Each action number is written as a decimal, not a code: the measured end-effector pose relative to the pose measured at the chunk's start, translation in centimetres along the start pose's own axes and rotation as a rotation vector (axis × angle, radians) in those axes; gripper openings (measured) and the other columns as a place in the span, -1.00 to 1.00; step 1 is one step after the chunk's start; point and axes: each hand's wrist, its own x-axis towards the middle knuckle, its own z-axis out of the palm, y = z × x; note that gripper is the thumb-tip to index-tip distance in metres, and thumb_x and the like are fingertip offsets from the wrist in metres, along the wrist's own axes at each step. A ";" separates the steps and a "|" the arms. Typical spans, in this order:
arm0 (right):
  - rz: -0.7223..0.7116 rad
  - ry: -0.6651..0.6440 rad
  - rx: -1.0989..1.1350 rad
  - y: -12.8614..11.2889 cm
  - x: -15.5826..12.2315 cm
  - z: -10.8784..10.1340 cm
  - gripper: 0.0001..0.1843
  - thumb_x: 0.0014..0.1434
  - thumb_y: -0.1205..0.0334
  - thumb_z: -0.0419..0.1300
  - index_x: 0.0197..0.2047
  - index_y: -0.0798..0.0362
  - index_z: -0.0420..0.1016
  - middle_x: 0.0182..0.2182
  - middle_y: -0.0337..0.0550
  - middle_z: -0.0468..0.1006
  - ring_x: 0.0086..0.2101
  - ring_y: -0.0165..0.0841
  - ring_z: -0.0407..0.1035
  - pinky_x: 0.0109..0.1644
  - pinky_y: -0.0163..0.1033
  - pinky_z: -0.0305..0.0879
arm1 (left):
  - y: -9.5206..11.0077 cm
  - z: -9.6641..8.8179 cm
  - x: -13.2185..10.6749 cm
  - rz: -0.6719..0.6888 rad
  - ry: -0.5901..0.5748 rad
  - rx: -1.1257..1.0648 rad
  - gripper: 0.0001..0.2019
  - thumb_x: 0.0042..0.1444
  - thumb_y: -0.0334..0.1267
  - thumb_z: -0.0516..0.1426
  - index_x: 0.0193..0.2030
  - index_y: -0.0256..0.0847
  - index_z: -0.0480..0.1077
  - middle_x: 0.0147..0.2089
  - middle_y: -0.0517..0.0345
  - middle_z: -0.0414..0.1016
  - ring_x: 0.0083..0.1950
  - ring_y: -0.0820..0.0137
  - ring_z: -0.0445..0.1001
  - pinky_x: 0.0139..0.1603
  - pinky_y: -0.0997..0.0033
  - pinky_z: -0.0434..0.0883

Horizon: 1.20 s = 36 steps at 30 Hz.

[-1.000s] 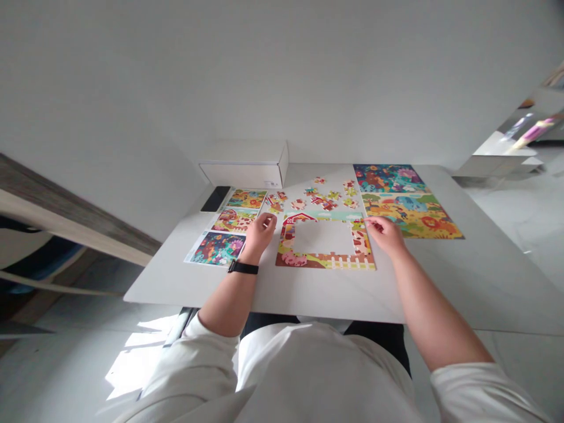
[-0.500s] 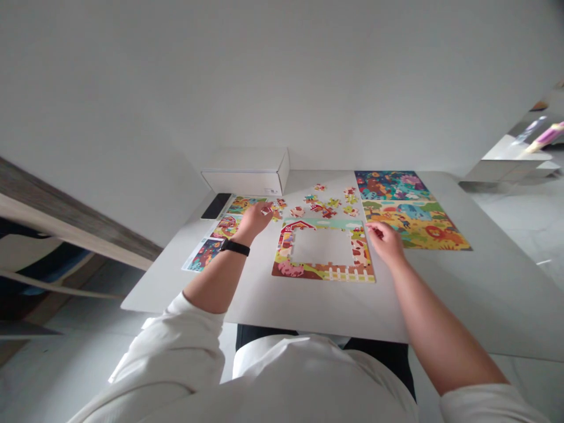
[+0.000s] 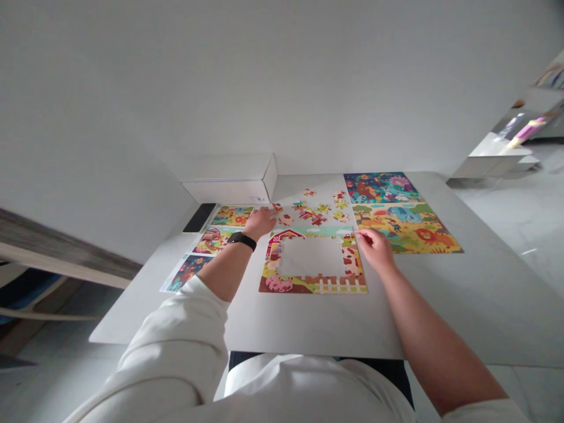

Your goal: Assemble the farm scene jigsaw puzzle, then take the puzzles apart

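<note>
A farm jigsaw [image 3: 311,285] lies in front of me with only its border joined; the middle is bare table. My left hand [image 3: 259,222], with a black watch on the wrist, reaches to the loose pieces [image 3: 314,212] beyond the puzzle's top left corner, its fingers curled over one or two of them. My right hand [image 3: 372,245] rests on the puzzle's right edge near the top corner, fingers bent and pressing on the border.
Two finished puzzles [image 3: 399,214] lie to the right on the white table [image 3: 462,294]. Three picture cards [image 3: 211,239] and a black phone [image 3: 199,217] lie at the left. A white box [image 3: 227,176] stands against the wall.
My left hand moved from the puzzle's top left corner out to the loose pieces at the far left. The right hand stayed at the right edge. The view shifted slightly.
</note>
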 end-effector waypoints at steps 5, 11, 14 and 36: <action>0.004 0.006 -0.009 -0.1 0.0 0.2 -0.73 0.34 0.06 0.17 -0.18 -0.06 0.69 -0.25 -0.06 0.75 -0.36 -0.20 0.54 -0.24 -0.10 0.48 | 0.3 0.8 1.7 -0.012 -0.014 -0.015 -0.45 0.30 -0.27 0.11 0.40 0.05 0.52 0.37 -0.07 0.52 0.36 0.08 0.45 0.43 0.13 0.34; -0.001 0.034 -0.010 -0.6 0.1 0.0 -0.75 0.34 0.11 0.15 -0.20 -0.09 0.68 -0.26 -0.07 0.74 -0.34 -0.20 0.54 -0.20 -0.09 0.50 | 1.6 0.5 2.5 0.029 -0.007 -0.036 -0.42 0.30 -0.33 0.08 0.43 0.07 0.50 0.42 -0.03 0.47 0.36 0.10 0.45 0.42 0.14 0.36; -0.012 0.055 -0.023 -0.8 0.0 0.0 -0.76 0.32 0.15 0.15 -0.22 -0.09 0.67 -0.27 -0.08 0.74 -0.33 -0.19 0.54 -0.19 -0.09 0.51 | 2.5 -0.3 2.5 -0.012 0.058 -0.037 -0.53 0.37 -0.23 0.08 0.35 -0.02 0.56 0.33 -0.10 0.54 0.31 0.05 0.50 0.38 0.09 0.39; 0.020 0.067 -0.020 -0.6 0.0 -0.1 -0.75 0.33 0.12 0.15 -0.21 -0.09 0.68 -0.26 -0.08 0.73 -0.32 -0.18 0.54 -0.17 -0.08 0.48 | 3.7 -2.7 3.0 -0.215 -0.140 -0.214 -0.55 0.24 -0.21 0.24 0.28 -0.04 0.56 0.02 -0.04 0.72 -0.19 0.17 0.67 -0.18 0.31 0.55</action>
